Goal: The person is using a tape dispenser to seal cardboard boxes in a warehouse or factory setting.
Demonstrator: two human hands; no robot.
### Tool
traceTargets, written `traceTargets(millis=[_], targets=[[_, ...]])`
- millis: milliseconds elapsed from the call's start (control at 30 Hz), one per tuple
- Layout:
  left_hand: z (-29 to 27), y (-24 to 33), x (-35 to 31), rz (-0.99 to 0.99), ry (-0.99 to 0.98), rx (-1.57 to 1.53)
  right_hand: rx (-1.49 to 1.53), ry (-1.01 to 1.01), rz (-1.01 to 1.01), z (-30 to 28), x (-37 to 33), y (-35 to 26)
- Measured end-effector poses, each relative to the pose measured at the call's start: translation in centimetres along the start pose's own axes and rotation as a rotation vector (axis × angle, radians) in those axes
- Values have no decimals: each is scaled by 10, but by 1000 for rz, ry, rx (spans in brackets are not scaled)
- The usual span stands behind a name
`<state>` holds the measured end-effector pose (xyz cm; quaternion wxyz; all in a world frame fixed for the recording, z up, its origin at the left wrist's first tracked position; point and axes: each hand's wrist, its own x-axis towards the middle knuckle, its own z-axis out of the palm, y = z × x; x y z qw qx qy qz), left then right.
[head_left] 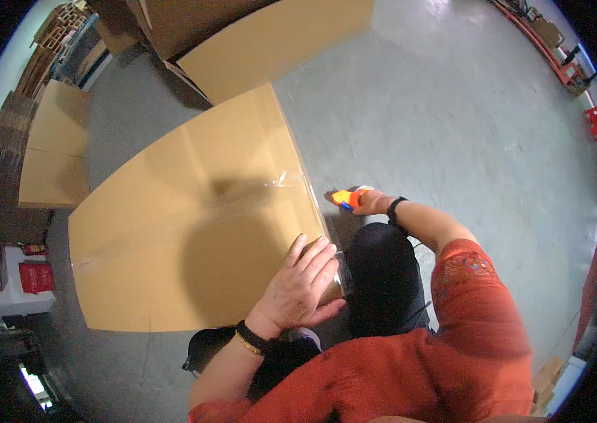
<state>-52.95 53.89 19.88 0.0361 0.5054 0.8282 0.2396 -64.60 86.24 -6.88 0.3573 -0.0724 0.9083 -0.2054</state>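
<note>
A large brown cardboard box (171,233) lies in front of me, with strips of clear tape (284,179) across its top near the right edge. My left hand (303,275) rests on the box's near right edge, fingers stretched out over shiny clear tape that folds down the side. Off to the right of the box, low beside my knee, my right hand (369,203) is closed around an orange and yellow tape dispenser (344,198). Part of a pale roll shows behind its fingers; the handle is hidden in the hand.
Another open cardboard box (270,49) stands at the far side. Folded cardboard (55,144) and stacked boards are at the left, near a white surface with a red item (35,277). A red pallet jack (569,74) sits far right on the grey floor (446,120).
</note>
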Motion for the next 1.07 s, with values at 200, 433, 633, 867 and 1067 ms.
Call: traceTargets(millis=[200,433,633,867,1067], targets=[[-4,16,-5,-12,44,-30,132,186,43,-69,-107,-8],[-21,23,-5,22,110,-31,357,194,-65,-121,-275,-90],[-20,23,-5,39,90,6,392,86,-60,-99,-306,-110],[-18,29,-8,44,183,37,281,97,-49,-103,-325,-161],[-14,27,-4,17,158,-7,202,115,-59,-89,-354,-156]])
